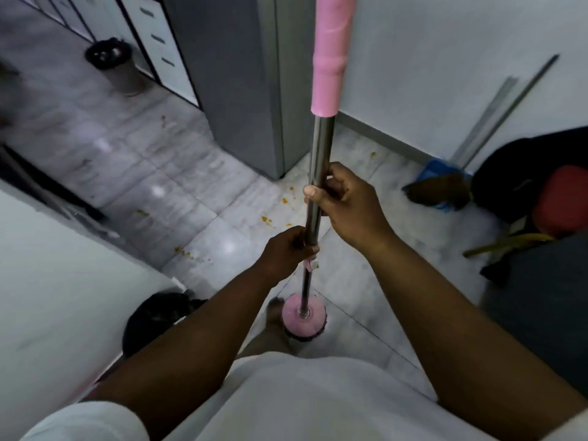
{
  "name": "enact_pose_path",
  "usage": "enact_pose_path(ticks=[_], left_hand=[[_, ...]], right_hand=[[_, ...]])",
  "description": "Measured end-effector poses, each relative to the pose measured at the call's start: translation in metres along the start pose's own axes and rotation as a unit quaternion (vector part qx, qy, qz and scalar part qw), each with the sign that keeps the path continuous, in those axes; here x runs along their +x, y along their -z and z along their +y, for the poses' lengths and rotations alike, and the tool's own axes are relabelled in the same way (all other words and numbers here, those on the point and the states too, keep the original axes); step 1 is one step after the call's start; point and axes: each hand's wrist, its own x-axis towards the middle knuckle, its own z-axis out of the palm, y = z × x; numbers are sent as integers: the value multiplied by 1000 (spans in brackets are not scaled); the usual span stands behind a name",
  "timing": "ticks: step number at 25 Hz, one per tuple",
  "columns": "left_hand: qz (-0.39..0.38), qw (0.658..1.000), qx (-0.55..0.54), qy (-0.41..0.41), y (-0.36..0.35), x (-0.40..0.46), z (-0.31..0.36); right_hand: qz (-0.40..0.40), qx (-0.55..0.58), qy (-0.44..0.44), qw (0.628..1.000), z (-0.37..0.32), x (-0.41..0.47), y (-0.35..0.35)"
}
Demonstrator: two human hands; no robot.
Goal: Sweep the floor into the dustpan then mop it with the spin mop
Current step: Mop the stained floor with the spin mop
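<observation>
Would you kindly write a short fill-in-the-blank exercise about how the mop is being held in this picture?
1. The spin mop pole is gripped by ____ hands.
2. On the pole, the right hand sits ____ the left hand.
3. The mop head is coloured ____.
4. The broom leans against the ____.

Missing words: both; above; pink; wall

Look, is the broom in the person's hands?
No, both hands, left and right, grip the mop pole; the broom leans against the wall.
</observation>
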Motion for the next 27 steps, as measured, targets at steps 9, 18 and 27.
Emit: enact_pose_path(ticks=[9,18,27], left_hand=[[-159,987,-19,9,-44,138,42],[-221,974,23,53,-50,246,74],[-136,988,51,54,-68,298,110]], right_hand=[[108,-18,-69,992,48,76,79],[149,-4,-123,981,85,158,110],[115,-47,-143,982,123,212,139]])
